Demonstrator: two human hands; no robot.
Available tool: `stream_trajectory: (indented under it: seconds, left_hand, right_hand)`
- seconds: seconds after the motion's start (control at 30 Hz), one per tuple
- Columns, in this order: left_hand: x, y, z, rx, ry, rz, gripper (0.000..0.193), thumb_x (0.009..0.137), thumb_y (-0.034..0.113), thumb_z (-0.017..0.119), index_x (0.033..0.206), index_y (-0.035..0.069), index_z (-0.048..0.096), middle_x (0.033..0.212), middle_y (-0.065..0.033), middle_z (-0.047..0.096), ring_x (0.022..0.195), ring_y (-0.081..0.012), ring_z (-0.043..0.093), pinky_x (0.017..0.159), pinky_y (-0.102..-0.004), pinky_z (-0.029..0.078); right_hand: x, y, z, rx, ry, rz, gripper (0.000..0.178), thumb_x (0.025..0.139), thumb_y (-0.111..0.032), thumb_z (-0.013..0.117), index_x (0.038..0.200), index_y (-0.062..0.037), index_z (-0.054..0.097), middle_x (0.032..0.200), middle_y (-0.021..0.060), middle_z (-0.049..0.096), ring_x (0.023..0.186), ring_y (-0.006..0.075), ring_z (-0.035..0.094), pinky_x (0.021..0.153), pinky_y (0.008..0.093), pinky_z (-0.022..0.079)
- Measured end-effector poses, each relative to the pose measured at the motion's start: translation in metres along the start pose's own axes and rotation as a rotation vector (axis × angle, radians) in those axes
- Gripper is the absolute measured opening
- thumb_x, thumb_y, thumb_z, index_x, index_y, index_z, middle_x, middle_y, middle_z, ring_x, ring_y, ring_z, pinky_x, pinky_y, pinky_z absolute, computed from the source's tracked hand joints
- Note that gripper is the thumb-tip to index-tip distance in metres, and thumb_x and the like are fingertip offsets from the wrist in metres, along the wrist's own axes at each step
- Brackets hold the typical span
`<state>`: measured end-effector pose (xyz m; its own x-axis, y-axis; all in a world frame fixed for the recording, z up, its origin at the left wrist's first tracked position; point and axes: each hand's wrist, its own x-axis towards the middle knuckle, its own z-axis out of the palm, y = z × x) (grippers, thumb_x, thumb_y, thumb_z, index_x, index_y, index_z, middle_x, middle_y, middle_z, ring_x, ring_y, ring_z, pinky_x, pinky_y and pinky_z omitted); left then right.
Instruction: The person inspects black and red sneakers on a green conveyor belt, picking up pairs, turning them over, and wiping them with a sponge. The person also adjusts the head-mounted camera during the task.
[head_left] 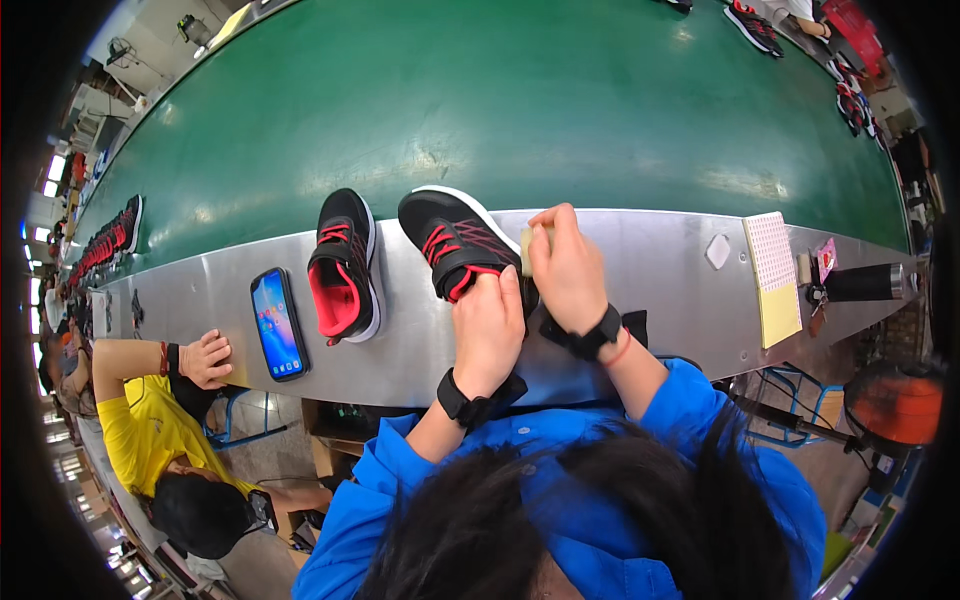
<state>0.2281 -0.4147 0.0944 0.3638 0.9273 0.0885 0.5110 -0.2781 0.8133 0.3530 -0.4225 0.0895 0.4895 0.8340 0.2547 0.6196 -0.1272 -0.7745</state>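
A black sneaker (432, 215) with red laces, red lining and a white sole lies tilted before me on the metal ledge, toe pointing away. My left hand (488, 328) grips it at the ankle opening, its fingertips partly hidden inside. In my right hand (570, 268) is a small pale yellow block (526, 250), pinched against the right side of the shoe near the sole; the fingers cover most of it. The matching sneaker (340, 262) stands upright to the left, untouched.
A green conveyor belt (450, 100) runs beyond the metal ledge (650, 270). Left lies a lit phone (280, 322), near a co-worker's hand (205, 358). Right are a white piece (718, 251), a notepad (772, 270) and a black cylinder (865, 283). More shoes (110, 240) sit far left.
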Motion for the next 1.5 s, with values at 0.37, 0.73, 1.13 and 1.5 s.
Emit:
stream_trajectory:
  seconds: [0.37,0.73,1.13,1.5]
  left_hand:
    - [-0.002,0.0,0.001,-0.043,0.041,0.017,0.028,0.099,0.021,0.046,0.084,-0.002,0.055,0.069,-0.0236,0.058,0.067,-0.044,0.057,0.06,-0.0503,0.043]
    - [0.0,-0.002,0.004,0.003,0.054,0.004,0.036,0.099,0.023,0.048,0.072,-0.001,0.051,0.064,-0.0234,0.057,0.062,-0.0441,0.056,0.058,-0.0515,0.042]
    - [0.001,-0.001,0.006,0.005,0.098,0.031,0.036,0.099,0.024,0.046,0.076,-0.002,0.054,0.067,-0.0243,0.058,0.065,-0.0441,0.057,0.06,-0.051,0.043]
    - [-0.005,-0.006,0.006,0.001,0.097,0.048,0.039,0.1,0.024,0.046,0.073,-0.004,0.052,0.067,-0.0254,0.056,0.064,-0.0435,0.055,0.059,-0.0491,0.042]
  right_hand:
    - [-0.029,-0.017,-0.021,-0.016,-0.057,-0.024,0.011,0.091,-0.012,0.053,0.098,-0.004,0.051,0.075,0.0181,0.064,0.069,0.0399,0.062,0.059,0.0491,0.048]
    - [-0.032,-0.022,-0.026,-0.019,-0.081,-0.047,0.012,0.091,-0.014,0.053,0.098,-0.0048,0.05,0.072,0.0188,0.063,0.066,0.0403,0.062,0.058,0.0507,0.047]
    - [-0.021,-0.011,-0.02,-0.026,-0.028,-0.055,0.01,0.092,-0.013,0.052,0.095,-0.0036,0.05,0.068,0.0189,0.062,0.063,0.0398,0.061,0.056,0.0503,0.046]
    - [0.013,0.01,-0.006,-0.125,-0.056,-0.001,0.013,0.091,-0.016,0.051,0.097,-0.0043,0.053,0.072,0.0183,0.065,0.068,0.0407,0.063,0.061,0.0502,0.048]
